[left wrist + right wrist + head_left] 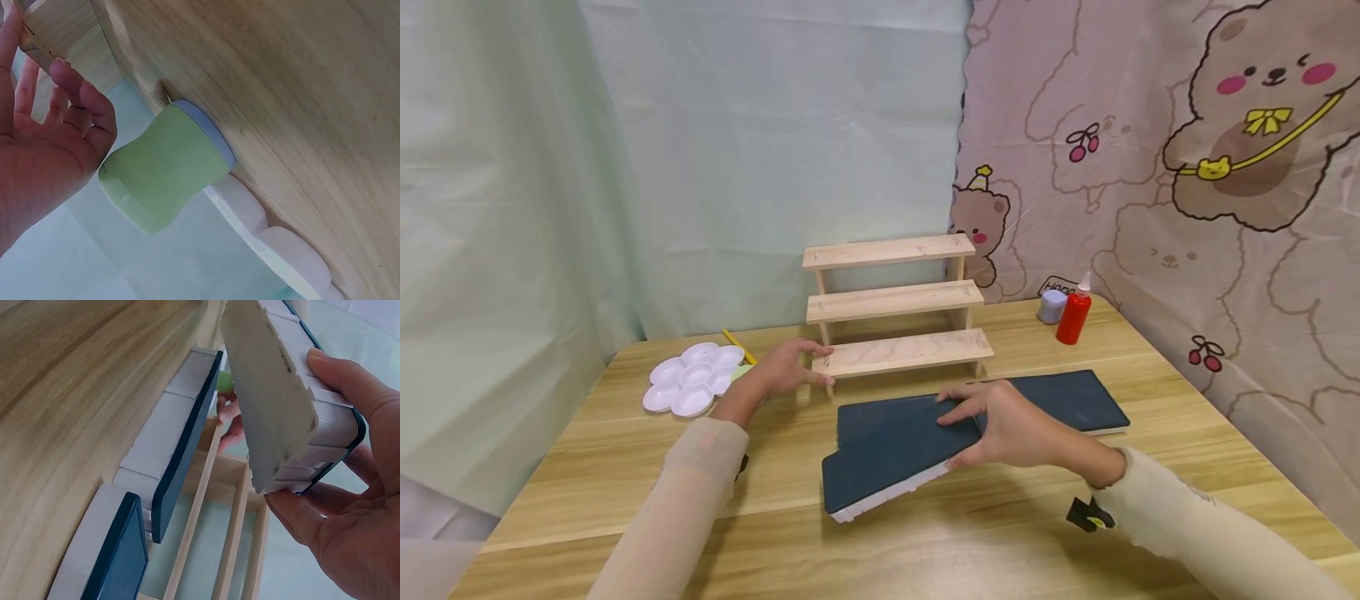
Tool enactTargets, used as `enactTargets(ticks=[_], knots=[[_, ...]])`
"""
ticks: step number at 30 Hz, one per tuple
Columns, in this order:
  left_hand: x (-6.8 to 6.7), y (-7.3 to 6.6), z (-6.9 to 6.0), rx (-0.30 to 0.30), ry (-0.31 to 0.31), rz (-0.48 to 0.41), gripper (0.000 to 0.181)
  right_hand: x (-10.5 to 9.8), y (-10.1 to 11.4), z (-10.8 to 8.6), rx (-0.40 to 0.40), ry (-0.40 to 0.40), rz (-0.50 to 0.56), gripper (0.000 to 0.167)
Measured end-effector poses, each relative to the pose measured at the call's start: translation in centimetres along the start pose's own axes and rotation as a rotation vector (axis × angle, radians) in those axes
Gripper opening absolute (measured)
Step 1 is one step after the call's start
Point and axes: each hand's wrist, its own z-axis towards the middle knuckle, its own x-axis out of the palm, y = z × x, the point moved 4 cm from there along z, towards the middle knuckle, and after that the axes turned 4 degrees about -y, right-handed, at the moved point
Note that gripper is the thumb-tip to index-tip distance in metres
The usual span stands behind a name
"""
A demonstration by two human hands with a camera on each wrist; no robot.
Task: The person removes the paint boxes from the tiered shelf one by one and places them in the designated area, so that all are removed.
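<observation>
A flat white box with a dark blue top [891, 462] is held in my right hand [1015, 423], thumb on one long side and fingers on the other. It is raised and tilted, and its pale underside [269, 394] shows in the right wrist view. Two similar boxes lie on the table behind it, a left box [169, 419] and a right box [1067, 398]. With thumb and fingers, my left hand [786, 367] grips the left end of the lowest step of a three-tier wooden shelf [902, 352].
Near the left forearm lie a white flower-shaped palette [694, 379], a yellow stick [740, 346] and a green cup with a bluish rim [169, 165]. At the back right stand a red squeeze bottle [1073, 317] and a small bluish cup [1052, 307]. Curtains border the table [752, 517].
</observation>
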Motion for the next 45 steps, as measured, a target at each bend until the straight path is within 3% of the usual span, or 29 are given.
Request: enactTargets(ticks=[28, 37, 45], knots=[[-0.1, 0.1, -0.1, 0.017, -0.003, 0.001, 0.062, 0.9, 0.2, -2.1, 0.05, 0.028, 0.007, 0.049], [-0.1, 0.0, -0.3, 0.013, 0.001, -0.003, 0.062, 1.7, -0.3, -2.6, 0.07, 0.091, 0.025, 0.053], [-0.1, -0.1, -0.4, 0.012, 0.004, -0.003, 0.061, 2.0, -1.0, -3.0, 0.085, 0.082, 0.024, 0.054]])
